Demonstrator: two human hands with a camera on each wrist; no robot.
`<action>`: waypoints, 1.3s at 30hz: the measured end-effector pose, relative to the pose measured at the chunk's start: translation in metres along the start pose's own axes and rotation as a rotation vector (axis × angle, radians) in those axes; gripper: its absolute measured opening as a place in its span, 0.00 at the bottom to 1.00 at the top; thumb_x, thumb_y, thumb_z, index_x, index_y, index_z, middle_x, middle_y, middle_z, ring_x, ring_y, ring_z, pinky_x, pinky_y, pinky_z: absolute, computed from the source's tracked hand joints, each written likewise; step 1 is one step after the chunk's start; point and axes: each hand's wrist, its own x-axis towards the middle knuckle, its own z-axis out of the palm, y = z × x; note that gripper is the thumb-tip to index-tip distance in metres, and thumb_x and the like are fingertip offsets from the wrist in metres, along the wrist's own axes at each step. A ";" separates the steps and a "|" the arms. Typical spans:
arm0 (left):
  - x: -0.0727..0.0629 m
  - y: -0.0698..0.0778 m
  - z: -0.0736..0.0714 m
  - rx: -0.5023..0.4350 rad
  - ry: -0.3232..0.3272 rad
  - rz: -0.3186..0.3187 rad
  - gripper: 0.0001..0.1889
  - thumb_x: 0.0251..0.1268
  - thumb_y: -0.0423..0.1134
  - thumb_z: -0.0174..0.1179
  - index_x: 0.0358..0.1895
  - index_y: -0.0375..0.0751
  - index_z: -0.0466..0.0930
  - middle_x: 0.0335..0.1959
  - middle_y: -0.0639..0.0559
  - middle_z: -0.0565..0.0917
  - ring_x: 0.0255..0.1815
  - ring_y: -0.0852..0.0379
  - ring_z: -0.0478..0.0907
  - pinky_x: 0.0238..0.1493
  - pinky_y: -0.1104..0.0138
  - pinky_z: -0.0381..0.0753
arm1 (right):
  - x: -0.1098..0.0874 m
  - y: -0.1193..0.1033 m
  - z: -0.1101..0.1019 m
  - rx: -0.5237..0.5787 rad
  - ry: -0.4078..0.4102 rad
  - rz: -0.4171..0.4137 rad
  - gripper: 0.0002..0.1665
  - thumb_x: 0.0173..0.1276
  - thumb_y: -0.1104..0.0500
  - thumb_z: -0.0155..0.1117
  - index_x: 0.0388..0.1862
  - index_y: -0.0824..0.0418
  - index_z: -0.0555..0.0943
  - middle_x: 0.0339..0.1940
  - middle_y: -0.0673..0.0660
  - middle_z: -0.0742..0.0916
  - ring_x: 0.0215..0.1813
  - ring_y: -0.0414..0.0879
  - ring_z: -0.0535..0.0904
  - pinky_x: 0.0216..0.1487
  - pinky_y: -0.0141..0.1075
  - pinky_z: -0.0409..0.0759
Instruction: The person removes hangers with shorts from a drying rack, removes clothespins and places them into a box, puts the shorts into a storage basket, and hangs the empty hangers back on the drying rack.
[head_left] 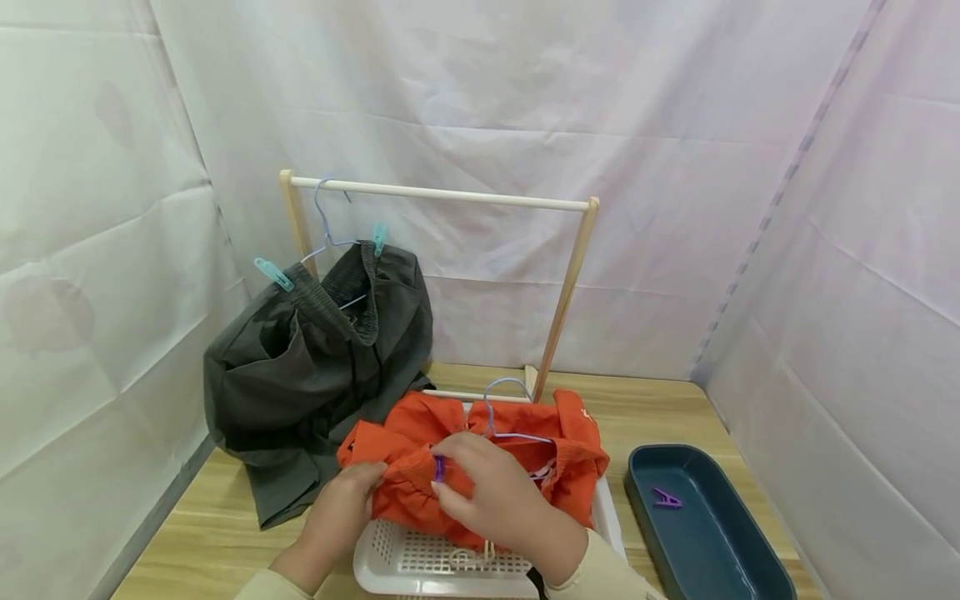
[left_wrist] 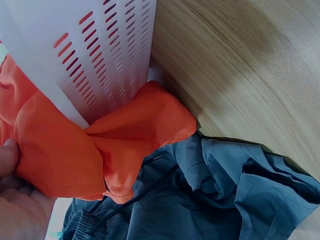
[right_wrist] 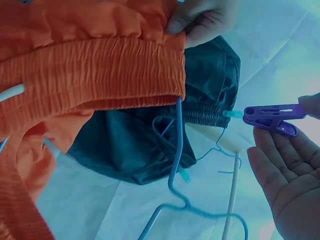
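Observation:
Orange shorts [head_left: 408, 500] with a gathered elastic waistband [right_wrist: 110, 70] lie bunched over a white perforated basket [head_left: 382, 554]. A blue hanger [right_wrist: 178, 150] runs into the waistband, its hook standing up behind the shorts. My left hand [head_left: 337, 517] pinches the orange fabric near the left end of the waistband, between thumb and fingers. In my right hand [head_left: 498, 500] a purple clothespin [right_wrist: 272, 120] is held between thumb and fingertips. The right wrist view shows the clothespin apart from the waistband, to its right.
Dark grey shorts [head_left: 322, 375] hang by two light blue clothespins from a hanger on the wooden rack [head_left: 442, 193], at left. On the right stands a dark blue tray [head_left: 708, 533] with another purple clothespin [head_left: 667, 499] in it. White cloth walls [head_left: 525, 92] surround the table.

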 end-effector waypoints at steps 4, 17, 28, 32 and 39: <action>0.000 -0.001 0.000 -0.007 -0.004 -0.006 0.11 0.55 0.23 0.64 0.40 0.40 0.84 0.37 0.49 0.85 0.40 0.51 0.82 0.42 0.57 0.83 | -0.005 0.003 -0.004 -0.011 0.026 -0.001 0.18 0.62 0.61 0.68 0.51 0.61 0.80 0.49 0.50 0.83 0.50 0.43 0.80 0.53 0.36 0.81; 0.000 0.000 0.000 -0.012 -0.022 -0.021 0.12 0.57 0.24 0.64 0.44 0.38 0.84 0.40 0.47 0.85 0.43 0.49 0.82 0.43 0.58 0.83 | -0.023 0.015 -0.018 -0.064 0.052 0.057 0.18 0.61 0.61 0.69 0.51 0.60 0.80 0.52 0.52 0.83 0.54 0.45 0.79 0.52 0.41 0.82; 0.000 -0.001 0.002 -0.018 -0.031 -0.042 0.11 0.57 0.25 0.64 0.43 0.39 0.85 0.40 0.49 0.85 0.43 0.50 0.82 0.43 0.58 0.83 | -0.034 0.028 -0.029 -0.110 0.089 0.104 0.19 0.61 0.61 0.69 0.51 0.59 0.80 0.50 0.50 0.83 0.52 0.42 0.80 0.51 0.40 0.82; 0.000 -0.001 0.003 -0.015 -0.032 -0.035 0.11 0.57 0.25 0.64 0.43 0.39 0.85 0.40 0.49 0.85 0.43 0.50 0.82 0.43 0.58 0.83 | -0.039 0.033 -0.034 -0.120 0.097 0.150 0.19 0.60 0.62 0.70 0.52 0.59 0.79 0.48 0.49 0.83 0.47 0.40 0.80 0.48 0.37 0.83; 0.001 -0.001 0.002 -0.005 -0.020 -0.033 0.12 0.57 0.26 0.64 0.44 0.37 0.85 0.41 0.47 0.85 0.44 0.49 0.83 0.44 0.57 0.83 | -0.048 0.041 -0.044 -0.129 0.135 0.238 0.22 0.56 0.63 0.73 0.51 0.58 0.79 0.47 0.52 0.84 0.48 0.43 0.80 0.47 0.39 0.84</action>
